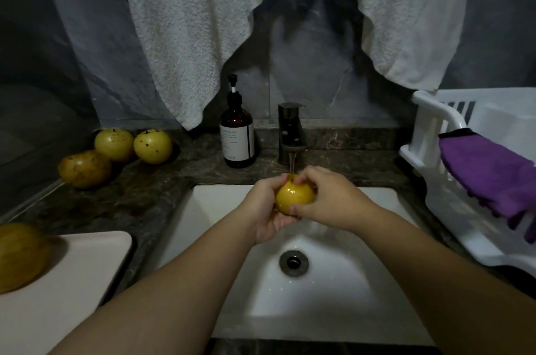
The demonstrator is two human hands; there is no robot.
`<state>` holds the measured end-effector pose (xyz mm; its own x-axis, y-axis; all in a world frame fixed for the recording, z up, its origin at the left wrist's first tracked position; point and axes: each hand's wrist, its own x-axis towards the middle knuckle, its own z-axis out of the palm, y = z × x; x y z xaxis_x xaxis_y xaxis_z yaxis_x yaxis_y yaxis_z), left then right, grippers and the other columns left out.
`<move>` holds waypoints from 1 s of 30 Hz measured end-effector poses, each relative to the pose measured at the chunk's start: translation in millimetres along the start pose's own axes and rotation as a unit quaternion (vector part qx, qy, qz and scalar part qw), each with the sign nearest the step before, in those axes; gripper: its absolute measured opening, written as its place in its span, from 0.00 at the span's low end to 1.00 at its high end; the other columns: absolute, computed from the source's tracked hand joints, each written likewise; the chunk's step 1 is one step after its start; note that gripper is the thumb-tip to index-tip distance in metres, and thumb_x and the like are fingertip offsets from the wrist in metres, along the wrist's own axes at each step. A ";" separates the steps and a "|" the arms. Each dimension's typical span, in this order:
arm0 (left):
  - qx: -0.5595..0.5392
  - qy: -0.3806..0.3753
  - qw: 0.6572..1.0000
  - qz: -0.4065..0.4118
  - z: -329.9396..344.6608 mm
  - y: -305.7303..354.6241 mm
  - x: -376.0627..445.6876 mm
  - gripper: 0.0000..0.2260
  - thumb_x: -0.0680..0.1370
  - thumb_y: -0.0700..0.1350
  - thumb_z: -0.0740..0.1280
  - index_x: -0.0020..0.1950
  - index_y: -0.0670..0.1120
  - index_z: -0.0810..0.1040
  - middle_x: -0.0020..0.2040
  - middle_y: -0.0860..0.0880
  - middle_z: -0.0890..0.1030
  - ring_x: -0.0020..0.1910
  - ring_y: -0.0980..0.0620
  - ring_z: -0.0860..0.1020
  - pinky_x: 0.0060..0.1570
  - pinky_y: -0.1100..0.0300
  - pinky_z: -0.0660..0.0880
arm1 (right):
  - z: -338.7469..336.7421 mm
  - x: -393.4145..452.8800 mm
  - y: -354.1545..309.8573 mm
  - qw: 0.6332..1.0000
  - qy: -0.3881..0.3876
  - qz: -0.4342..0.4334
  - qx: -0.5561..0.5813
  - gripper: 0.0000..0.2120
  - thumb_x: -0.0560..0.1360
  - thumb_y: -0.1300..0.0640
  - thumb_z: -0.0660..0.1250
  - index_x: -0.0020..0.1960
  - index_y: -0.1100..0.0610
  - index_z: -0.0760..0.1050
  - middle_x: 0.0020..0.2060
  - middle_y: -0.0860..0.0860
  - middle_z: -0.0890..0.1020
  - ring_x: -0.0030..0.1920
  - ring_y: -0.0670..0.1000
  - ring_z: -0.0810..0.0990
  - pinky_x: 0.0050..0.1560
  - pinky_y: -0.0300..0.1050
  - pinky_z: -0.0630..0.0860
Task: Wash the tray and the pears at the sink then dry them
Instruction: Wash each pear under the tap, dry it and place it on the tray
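Note:
A wet yellow pear [293, 195] is over the white sink [220, 203], right under the running faucet [291, 134]. My left hand [265, 209] cups it from below and the left, and my right hand [330, 201] grips it from the right with the thumb across its front. Three spotted yellow pears [114, 144] [152, 145] [84, 169] lie on the dark counter at the back left. A pale pink tray [87, 267] sits at the near left with another pear [20, 256] on it.
A brown soap pump bottle [237, 137] stands left of the faucet. A white dish rack [441, 180] at the right holds a purple cloth [490, 171]. A white towel [203, 21] hangs on the wall above. The sink drain [293, 263] is open below my hands.

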<state>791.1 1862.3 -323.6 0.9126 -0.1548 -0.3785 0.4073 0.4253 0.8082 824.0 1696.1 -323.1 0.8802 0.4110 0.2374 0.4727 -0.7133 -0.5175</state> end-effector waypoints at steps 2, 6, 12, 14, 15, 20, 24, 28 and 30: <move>-0.008 -0.002 1.000 0.013 0.9 0.0 0.0 0.14 0.84 0.50 0.63 0.61 0.41 0.79 0.46 0.39 0.87 0.46 0.42 0.87 0.57 0.47 0.81 | 0.4 -0.5 -1.1 1.000 0.002 -0.002 -0.002 0.25 0.68 0.41 0.77 0.60 0.35 0.68 0.55 0.36 0.69 0.54 0.42 0.73 0.46 0.39 0.71; -0.029 -0.006 0.999 0.027 2.3 0.9 -2.5 0.17 0.86 0.50 0.61 0.67 0.40 0.78 0.56 0.37 0.85 0.53 0.41 0.85 0.55 0.47 0.81 | 5.5 1.2 -9.0 0.997 0.011 0.017 -0.076 0.33 0.68 0.34 0.73 0.70 0.33 0.65 0.61 0.39 0.67 0.56 0.45 0.73 0.50 0.45 0.72; 0.012 0.015 1.000 0.022 0.6 -2.6 1.9 0.15 0.83 0.51 0.66 0.64 0.42 0.80 0.57 0.40 0.83 0.52 0.43 0.83 0.55 0.50 0.81 | 6.1 0.5 -12.6 0.994 0.018 0.017 -0.108 0.25 0.67 0.36 0.73 0.60 0.38 0.66 0.52 0.42 0.69 0.49 0.47 0.74 0.43 0.47 0.70; 0.054 0.037 0.998 0.021 -1.4 -3.2 4.0 0.14 0.81 0.52 0.69 0.62 0.46 0.81 0.55 0.42 0.80 0.48 0.47 0.81 0.48 0.54 0.81 | 2.7 -1.8 -7.9 0.995 0.009 0.023 -0.102 0.25 0.67 0.37 0.74 0.58 0.37 0.65 0.51 0.41 0.69 0.49 0.47 0.74 0.43 0.46 0.71; 0.060 0.040 0.997 0.023 -2.0 -3.2 4.5 0.14 0.80 0.51 0.70 0.64 0.47 0.81 0.56 0.43 0.80 0.47 0.47 0.81 0.45 0.55 0.82 | 3.0 -1.9 -7.2 0.995 0.006 0.022 -0.101 0.26 0.67 0.38 0.74 0.59 0.37 0.65 0.53 0.41 0.70 0.50 0.47 0.75 0.44 0.46 0.72; 0.011 -0.005 0.999 0.039 -3.1 -1.3 2.0 0.13 0.82 0.49 0.67 0.64 0.45 0.81 0.52 0.42 0.85 0.43 0.48 0.85 0.40 0.55 0.84 | 11.6 0.4 -15.4 0.997 0.019 0.002 -0.071 0.32 0.67 0.40 0.77 0.66 0.40 0.66 0.62 0.42 0.67 0.53 0.48 0.74 0.45 0.45 0.72; 0.025 -0.004 1.000 -0.007 -8.0 0.1 3.2 0.16 0.83 0.55 0.66 0.60 0.43 0.79 0.45 0.40 0.87 0.44 0.44 0.85 0.53 0.47 0.81 | 6.1 -2.5 -5.9 0.999 -0.009 -0.008 -0.040 0.30 0.66 0.42 0.78 0.61 0.38 0.66 0.58 0.38 0.64 0.53 0.44 0.73 0.45 0.39 0.71; 0.054 0.006 0.998 0.016 -6.0 0.0 4.6 0.17 0.82 0.53 0.68 0.65 0.43 0.80 0.53 0.41 0.84 0.42 0.47 0.85 0.39 0.54 0.83 | 8.5 -3.3 -3.3 1.000 -0.025 0.009 -0.014 0.32 0.66 0.43 0.79 0.61 0.36 0.63 0.60 0.41 0.65 0.54 0.43 0.73 0.47 0.41 0.73; 0.016 -0.004 0.999 0.028 -4.8 0.6 5.0 0.17 0.82 0.52 0.68 0.64 0.42 0.80 0.53 0.40 0.85 0.44 0.46 0.85 0.42 0.54 0.82 | 8.3 -1.2 -5.8 0.999 0.000 0.014 -0.029 0.34 0.65 0.39 0.78 0.64 0.35 0.63 0.60 0.42 0.66 0.55 0.46 0.74 0.51 0.46 0.76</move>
<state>795.8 1866.1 -327.2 0.9340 -0.1387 -0.3292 0.3569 0.4045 0.8420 819.8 1704.5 -327.1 0.8928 0.3907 0.2243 0.4502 -0.7557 -0.4757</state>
